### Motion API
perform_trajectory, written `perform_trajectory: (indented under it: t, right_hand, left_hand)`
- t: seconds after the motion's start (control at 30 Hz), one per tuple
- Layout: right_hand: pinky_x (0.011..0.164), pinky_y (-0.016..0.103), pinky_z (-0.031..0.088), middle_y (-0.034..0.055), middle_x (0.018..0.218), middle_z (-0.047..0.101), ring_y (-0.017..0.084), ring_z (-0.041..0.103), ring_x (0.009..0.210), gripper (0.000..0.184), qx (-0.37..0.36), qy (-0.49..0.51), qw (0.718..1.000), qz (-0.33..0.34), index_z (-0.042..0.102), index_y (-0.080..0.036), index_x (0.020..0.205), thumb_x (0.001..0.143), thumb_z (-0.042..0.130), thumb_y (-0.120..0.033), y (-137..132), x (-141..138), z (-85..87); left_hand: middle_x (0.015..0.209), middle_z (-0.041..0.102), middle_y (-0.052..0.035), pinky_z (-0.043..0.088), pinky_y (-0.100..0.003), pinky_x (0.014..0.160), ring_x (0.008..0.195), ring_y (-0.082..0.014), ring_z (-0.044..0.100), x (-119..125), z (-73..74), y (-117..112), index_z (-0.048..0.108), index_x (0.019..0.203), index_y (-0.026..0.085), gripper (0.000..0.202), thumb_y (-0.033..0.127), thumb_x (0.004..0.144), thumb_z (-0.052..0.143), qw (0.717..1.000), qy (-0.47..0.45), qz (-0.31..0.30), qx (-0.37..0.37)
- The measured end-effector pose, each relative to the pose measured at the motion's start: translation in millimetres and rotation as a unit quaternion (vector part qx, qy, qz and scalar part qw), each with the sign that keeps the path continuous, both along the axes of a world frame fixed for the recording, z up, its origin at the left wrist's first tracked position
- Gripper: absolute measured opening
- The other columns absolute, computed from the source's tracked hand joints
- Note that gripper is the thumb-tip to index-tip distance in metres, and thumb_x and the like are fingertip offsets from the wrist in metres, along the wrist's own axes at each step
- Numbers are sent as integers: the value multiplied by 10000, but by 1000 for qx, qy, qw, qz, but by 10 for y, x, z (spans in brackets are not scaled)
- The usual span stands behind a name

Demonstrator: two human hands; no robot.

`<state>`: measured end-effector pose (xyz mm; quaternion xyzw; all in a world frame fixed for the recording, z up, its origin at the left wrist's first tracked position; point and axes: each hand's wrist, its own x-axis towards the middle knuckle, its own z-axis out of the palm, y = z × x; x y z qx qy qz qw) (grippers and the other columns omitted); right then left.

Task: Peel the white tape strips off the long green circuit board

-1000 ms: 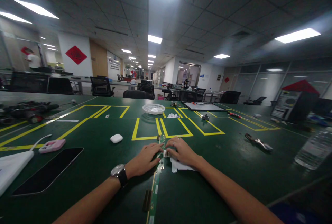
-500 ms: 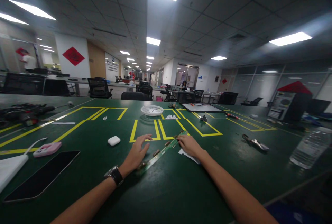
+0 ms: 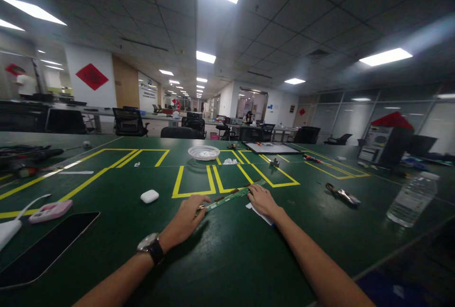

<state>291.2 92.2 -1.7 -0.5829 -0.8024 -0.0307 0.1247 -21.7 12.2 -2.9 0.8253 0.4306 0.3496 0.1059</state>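
Holding PCB (image 3: 232, 196): 1 pc, long thin green strip, pale patches on its face, a few dark blocks along the far edge; too small on my feed to count.
L hand (image 3: 185, 217): thumb + fingers nearly closed round the PCB's L end, bit of the end showing btwn them.
R hand (image 3: 262, 199): fingers bent over the PCB near its R end, tip poking out past them; can't make out the thumb's hold.
PCB loc: spans btwn my hands, mid table (image 3: 227, 262), diag, L end nearer me. Can't tell if lifted or touching the tabletop.
Watch (image 3: 152, 245): 1, dark strap, L wrist.
Paper (image 3: 260, 214): white, partly under R hand; sheet count unclear.
L side: 1 phone (image 3: 50, 248), dark face up; 1 pink item (image 3: 51, 212) just beyond; 1 white case (image 3: 150, 196) btwn phone and basket, well apart from both.
Far side: 1 white basket (image 3: 204, 154), round, slotted; 1 dark-framed panel (image 3: 272, 148) to its R.
R side: 1 clear bottle (image 3: 412, 201), upright, white cap; 1 metal tool (image 3: 343, 195) btwn bottle and R hand; 1 PC tower (image 3: 383, 145) farther back.
Tape (image 3: 287, 184): yellow, marks out several boxes on table; didn't count.
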Motion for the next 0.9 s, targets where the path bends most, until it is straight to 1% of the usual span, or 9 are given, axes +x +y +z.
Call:
perform_trajectory:
  t: [0.1, 0.17, 0.27, 0.37, 0.57, 0.67, 0.73, 0.8, 0.9]
  right_hand:
    - [1116, 448, 254, 110, 1487, 454, 253, 363, 1383, 486, -25, 6, 1000, -11, 479, -177, 1410, 1006, 298, -379, 7, 17, -14]
    - [1117, 469, 247, 107, 1492, 451, 260, 368, 1380, 487, -31, 8, 999, -17, 490, -193, 1407, 1009, 289, -387, 13, 18, -13]
    - [1107, 464, 265, 113, 1449, 497, 251, 406, 1351, 472, -24, 14, 999, -17, 533, -198, 1369, 1019, 263, -365, 17, 20, 13]
    - [1091, 424, 298, 126, 1394, 541, 232, 443, 1318, 469, -2, 17, 1000, -17, 557, -184, 1344, 1026, 246, -333, 12, 29, 63]
    - [1050, 415, 342, 139, 1347, 564, 258, 479, 1269, 429, 3, 8, 999, -34, 592, -173, 1306, 998, 345, -341, -17, 37, 133]
    - [983, 400, 390, 156, 1264, 596, 282, 520, 1200, 369, 19, 0, 998, -57, 650, -158, 1197, 944, 457, -346, -25, 47, 161]
    - [916, 370, 421, 154, 1155, 635, 276, 567, 1110, 315, 31, -4, 997, -70, 682, -152, 1079, 927, 481, -339, -23, 66, 184]
    - [846, 342, 439, 137, 1055, 661, 258, 606, 1010, 276, 20, -10, 997, -72, 691, -156, 984, 920, 486, -330, -18, 92, 204]
    - [775, 311, 440, 112, 994, 675, 235, 627, 931, 227, -13, -19, 998, -57, 687, -167, 922, 896, 512, -309, -13, 124, 217]
  left_hand:
    - [1219, 627, -75, 439, -445, 985, 1153, -264, 553, 4, 14, -6, 584, 1191, 234, 282, 281, 967, 420, 1000, 2, -1, -9]
    - [1226, 625, -78, 435, -445, 990, 1158, -263, 549, 3, 11, -3, 582, 1201, 232, 288, 279, 971, 415, 1000, 1, -1, -9]
    - [1231, 623, -68, 437, -439, 991, 1158, -257, 549, -3, -5, 7, 578, 1214, 241, 291, 292, 981, 412, 1000, 0, -3, -5]
    - [1237, 617, -65, 436, -438, 993, 1163, -255, 544, -9, -19, 11, 578, 1210, 240, 285, 300, 988, 411, 1000, -1, -2, -2]
    - [1254, 598, -60, 412, -442, 1006, 1184, -249, 524, -1, -1, -5, 562, 1209, 250, 260, 299, 1000, 416, 1000, 5, -16, -4]
    - [1257, 595, -62, 411, -437, 1004, 1188, -249, 523, 11, 24, -26, 566, 1195, 247, 249, 287, 999, 419, 1000, 10, -16, -3]
    - [1259, 595, -64, 413, -438, 1001, 1189, -250, 523, 17, 30, -35, 563, 1200, 245, 251, 275, 998, 417, 1000, 13, -15, 1]
    - [1261, 594, -64, 414, -441, 999, 1191, -250, 521, 18, 21, -34, 556, 1211, 245, 256, 262, 997, 416, 1000, 16, -15, 7]
    - [1270, 590, -62, 408, -442, 1005, 1199, -247, 513, 13, -15, -14, 551, 1218, 247, 255, 253, 997, 423, 1000, 21, -18, 14]
